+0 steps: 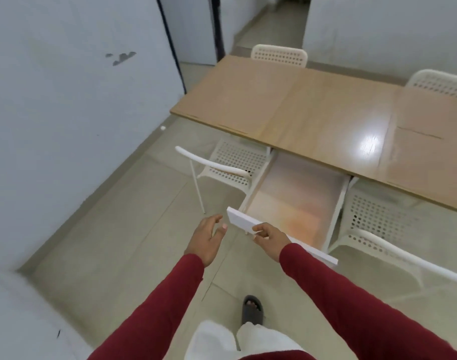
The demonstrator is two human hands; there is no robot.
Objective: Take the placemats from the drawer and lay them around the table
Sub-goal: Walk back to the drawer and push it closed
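Table (313,110) light wood; drawer (240,220) front white; chairs (232,162) cream, perforated dot pattern; sleeves (170,302) dark red.

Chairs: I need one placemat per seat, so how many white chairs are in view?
4: one chair at the table's far end, one far right, one left of the open drawer, one right. Others may be out of frame.

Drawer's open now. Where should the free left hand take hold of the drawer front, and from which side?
Take the drawer front at its bare left end, from above, fingers hooked over the top edge. The right hand already grips the middle, and the left hand hangs open just beside that end.
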